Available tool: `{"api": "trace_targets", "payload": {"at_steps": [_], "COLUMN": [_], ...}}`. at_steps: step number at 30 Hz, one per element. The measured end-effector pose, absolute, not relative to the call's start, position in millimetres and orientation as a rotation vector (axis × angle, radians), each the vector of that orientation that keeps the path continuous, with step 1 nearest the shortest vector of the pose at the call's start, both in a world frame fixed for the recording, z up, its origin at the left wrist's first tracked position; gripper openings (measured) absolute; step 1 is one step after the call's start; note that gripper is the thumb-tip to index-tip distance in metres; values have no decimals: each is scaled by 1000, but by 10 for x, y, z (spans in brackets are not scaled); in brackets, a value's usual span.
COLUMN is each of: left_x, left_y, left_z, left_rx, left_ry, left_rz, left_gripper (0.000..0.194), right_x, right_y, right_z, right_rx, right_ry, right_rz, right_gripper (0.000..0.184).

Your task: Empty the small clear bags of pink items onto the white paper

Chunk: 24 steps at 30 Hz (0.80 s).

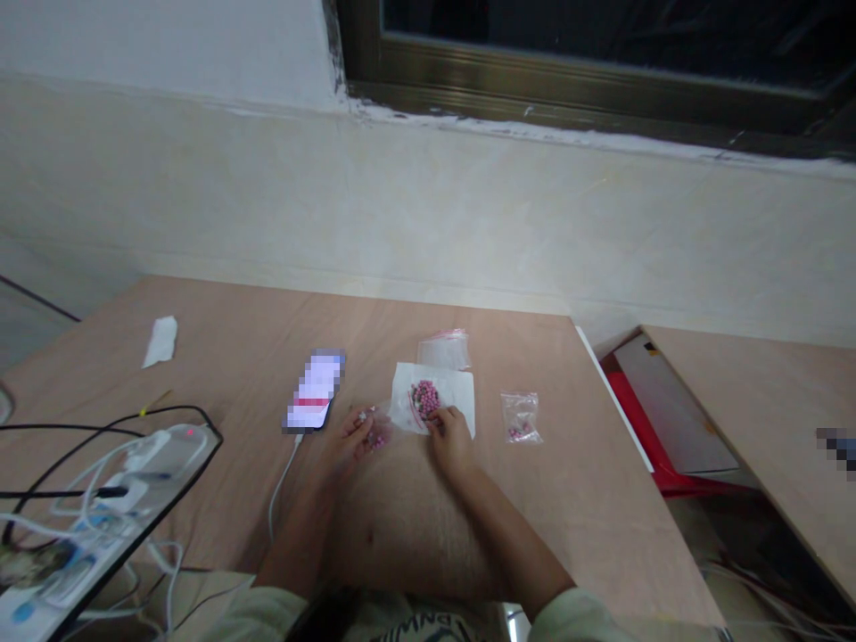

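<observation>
A pile of small pink and dark beads (426,399) lies on a white sheet of paper (463,392). Over the pile's lower right edge, my right hand (451,439) has its fingertips pinched together among the beads; whatever is between them is too small to make out. My left hand (349,437) grips a small clear plastic bag (378,428) with some pink beads inside, just left of the paper. To the right of the paper lies another clear zip bag (521,417) with a few pink beads at its bottom. Behind the paper are flat clear zip bags (445,349) with pink seals.
A lit phone (316,390) on a white cable lies left of my hands. At the left edge sits a power strip (167,459) with tangled cables. A white paper scrap (160,341) lies back left. Beyond the table's right edge is a gap with a red item (635,428).
</observation>
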State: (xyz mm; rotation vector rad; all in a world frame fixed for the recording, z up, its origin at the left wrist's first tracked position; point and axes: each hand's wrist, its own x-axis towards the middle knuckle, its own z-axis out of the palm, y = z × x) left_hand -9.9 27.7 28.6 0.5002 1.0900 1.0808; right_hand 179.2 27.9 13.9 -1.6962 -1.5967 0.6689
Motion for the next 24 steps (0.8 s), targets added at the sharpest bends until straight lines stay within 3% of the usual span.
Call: {"api": "trace_targets", "payload": {"at_steps": [9,17,24], "left_x": [41,177,59], "left_y": [327,441,551], "left_z": [383,414,612], "left_rx": [561,699,1183], "left_ry": [1022,1090,1131], "left_rz": [1049,1114,951], "left_gripper": [32,31,24], "right_x": [1837,1831,1891], "right_y": [454,421,350], "right_z": [606,619,866], "right_rx": [-1416,-1366,-1308], "right_ry": [-1536,-1472,-1682], "right_rz": [830,1001,846], "right_gripper": [3,22,19]}}
